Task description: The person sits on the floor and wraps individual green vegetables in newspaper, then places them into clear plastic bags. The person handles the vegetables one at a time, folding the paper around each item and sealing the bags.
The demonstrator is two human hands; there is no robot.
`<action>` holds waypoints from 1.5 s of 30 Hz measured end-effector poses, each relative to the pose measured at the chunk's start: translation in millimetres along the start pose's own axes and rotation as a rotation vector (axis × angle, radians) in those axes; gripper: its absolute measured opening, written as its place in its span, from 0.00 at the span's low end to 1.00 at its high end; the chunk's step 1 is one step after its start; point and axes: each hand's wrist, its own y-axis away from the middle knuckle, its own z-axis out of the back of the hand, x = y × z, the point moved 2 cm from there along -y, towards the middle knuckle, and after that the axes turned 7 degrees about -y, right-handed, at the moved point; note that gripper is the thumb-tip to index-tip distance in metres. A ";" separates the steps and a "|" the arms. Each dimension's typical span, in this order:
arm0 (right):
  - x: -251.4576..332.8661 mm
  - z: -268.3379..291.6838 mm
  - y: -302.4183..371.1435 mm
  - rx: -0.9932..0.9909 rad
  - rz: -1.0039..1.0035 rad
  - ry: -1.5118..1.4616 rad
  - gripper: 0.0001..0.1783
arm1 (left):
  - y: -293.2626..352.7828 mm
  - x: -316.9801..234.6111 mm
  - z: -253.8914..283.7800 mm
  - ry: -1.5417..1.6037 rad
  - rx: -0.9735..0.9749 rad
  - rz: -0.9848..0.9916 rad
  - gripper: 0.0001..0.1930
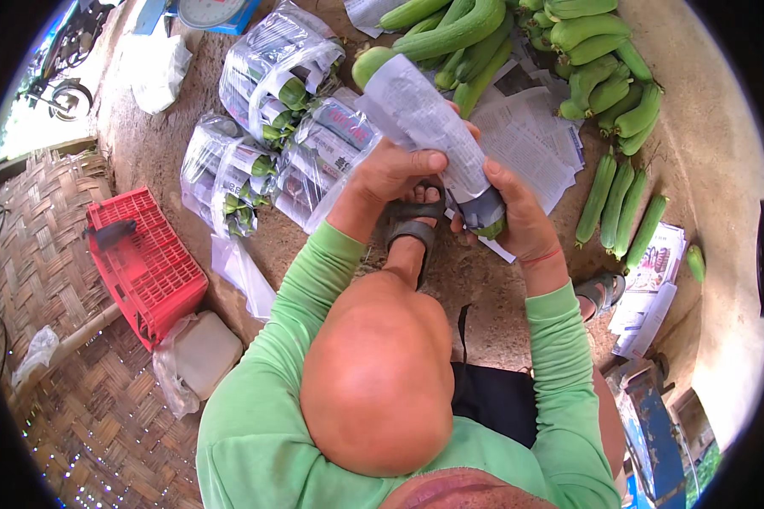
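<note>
Between my two hands is a luffa gourd (486, 227) with newspaper (416, 106) wrapped round its middle; its green ends stick out at both sides of the paper. My left hand (399, 168) is closed on the wrapped gourd from the left, thumb on top. Lower down, my right hand (518, 208) grips it near its lower end, the thumb along the paper and the other fingers partly hidden beneath. Just beyond, loose newspaper sheets (530, 136) lie on the ground beside a pile of long unwrapped luffa gourds (471, 38).
Clear plastic bags of wrapped gourds (276, 72) stand at the far left. More gourds (598, 81) are heaped at the far right, with several (615, 204) lying nearer. A red plastic crate (148, 263) is at left, and a blue-topped scale (212, 13) at the back.
</note>
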 end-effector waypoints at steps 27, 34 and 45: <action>-35.3 -29.7 -49.0 -0.216 -0.035 0.184 0.44 | 92.5 -95.0 197.1 -1.352 -1.172 -0.268 0.26; -66.1 -58.6 -134.8 -0.107 -0.031 0.421 0.44 | 90.8 -103.8 286.1 -1.710 -1.178 -0.028 0.13; -87.7 -105.1 -238.4 -0.067 -0.024 0.451 0.44 | 85.2 -128.7 241.2 -1.449 -1.216 -0.494 0.09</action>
